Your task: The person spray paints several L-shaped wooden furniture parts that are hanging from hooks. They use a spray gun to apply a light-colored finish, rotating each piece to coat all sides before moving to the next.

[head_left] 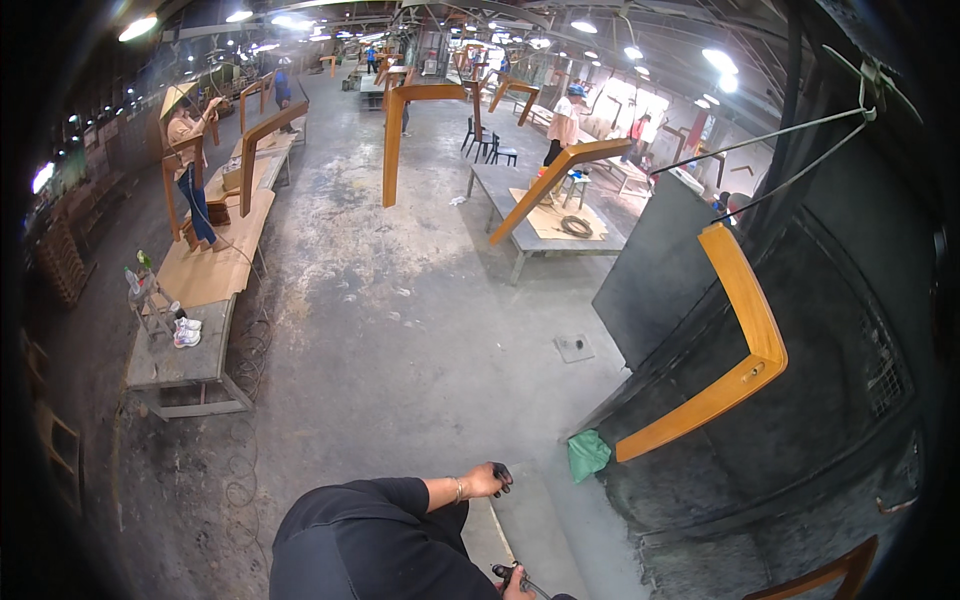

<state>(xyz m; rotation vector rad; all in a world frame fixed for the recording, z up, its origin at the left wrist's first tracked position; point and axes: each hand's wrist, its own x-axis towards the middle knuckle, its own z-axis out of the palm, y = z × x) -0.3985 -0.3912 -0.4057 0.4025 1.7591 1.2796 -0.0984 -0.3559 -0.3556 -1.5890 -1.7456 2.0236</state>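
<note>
At the lower edge my right hand [517,585] grips what looks like a dark spray gun [503,572]; a thin metal part shows beside the fingers, and the rest is cut off by the frame. My left hand [487,480] reaches forward from a black sleeve, with a bracelet at the wrist. Its fingers are curled and dark at the tips; whatever they hold, if anything, is hidden. Ahead to the right, apart from both hands, an orange-brown L-shaped wooden frame piece [762,360] hangs by its upper end from a metal hanger [790,165].
Dark booth walls [830,300] rise on the right, with a green bag [588,455] at their foot. More wooden pieces [395,145] hang farther off. A low table [500,200] bears a coiled hose [576,227]. Left stands a long bench [185,355]; several people work beyond.
</note>
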